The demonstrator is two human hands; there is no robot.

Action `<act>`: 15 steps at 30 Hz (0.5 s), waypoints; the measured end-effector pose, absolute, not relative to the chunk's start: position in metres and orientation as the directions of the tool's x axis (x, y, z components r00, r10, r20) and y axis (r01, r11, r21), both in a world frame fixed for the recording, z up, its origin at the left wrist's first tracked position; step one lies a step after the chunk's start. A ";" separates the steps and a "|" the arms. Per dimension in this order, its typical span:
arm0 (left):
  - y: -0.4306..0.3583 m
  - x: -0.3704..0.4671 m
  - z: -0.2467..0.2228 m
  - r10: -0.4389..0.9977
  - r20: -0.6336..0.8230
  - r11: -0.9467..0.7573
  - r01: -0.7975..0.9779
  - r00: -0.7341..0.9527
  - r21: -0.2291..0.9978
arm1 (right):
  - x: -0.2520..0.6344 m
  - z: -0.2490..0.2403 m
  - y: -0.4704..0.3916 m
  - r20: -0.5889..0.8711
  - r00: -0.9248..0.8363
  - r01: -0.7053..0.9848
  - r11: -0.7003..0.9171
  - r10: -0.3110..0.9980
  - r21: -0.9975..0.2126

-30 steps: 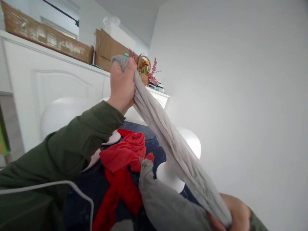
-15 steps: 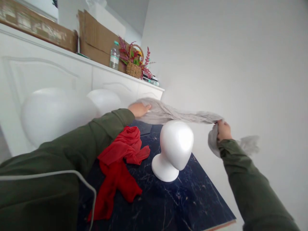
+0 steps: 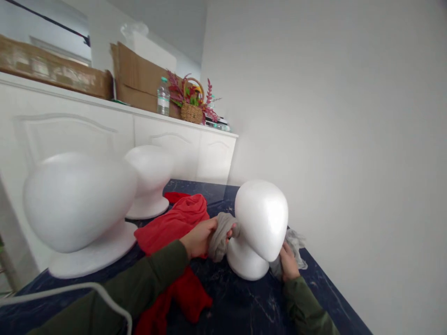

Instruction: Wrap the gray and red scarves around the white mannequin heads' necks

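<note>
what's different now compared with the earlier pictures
The gray scarf, stretched in the air between both hands earlier, has come down to the right-hand white mannequin head, an end at each side. The left hand and right hand have lowered with it; both still hold it. The red cloth and that mannequin head still stand or lie on the dark table.

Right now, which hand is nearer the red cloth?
Left. The left hand, holding bunched gray fabric, overlaps the red cloth in view; the right hand is farther off, across the white head form.
</note>
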State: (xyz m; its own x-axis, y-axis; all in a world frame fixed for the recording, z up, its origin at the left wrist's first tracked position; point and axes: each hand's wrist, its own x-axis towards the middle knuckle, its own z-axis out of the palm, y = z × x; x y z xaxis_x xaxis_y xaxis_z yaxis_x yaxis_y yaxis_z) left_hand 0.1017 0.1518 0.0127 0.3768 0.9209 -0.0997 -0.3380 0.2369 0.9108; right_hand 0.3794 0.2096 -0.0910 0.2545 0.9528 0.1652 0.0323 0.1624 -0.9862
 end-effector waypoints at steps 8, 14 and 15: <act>0.126 0.171 -0.046 0.875 0.213 -0.187 -0.103 0.434 0.977 | 0.339 -0.098 0.131 0.312 0.111 0.121 0.298 0.944 -0.947; 0.123 0.178 -0.059 0.882 0.326 -0.374 0.084 0.339 0.924 | 0.316 -0.103 0.096 0.384 0.037 0.170 0.373 0.923 -0.912; 0.121 0.177 -0.058 0.880 0.321 -0.378 0.105 0.350 0.920 | 0.313 -0.099 0.093 0.399 0.026 0.188 0.387 0.917 -0.903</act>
State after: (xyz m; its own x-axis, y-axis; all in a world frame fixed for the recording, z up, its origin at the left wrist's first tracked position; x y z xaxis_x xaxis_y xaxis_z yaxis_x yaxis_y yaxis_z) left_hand 0.1770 0.1214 -0.0582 0.3495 0.8801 0.3214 0.1054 -0.3777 0.9199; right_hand 0.3128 0.0934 -0.0994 0.0256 0.9167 0.3987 0.1882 0.3873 -0.9026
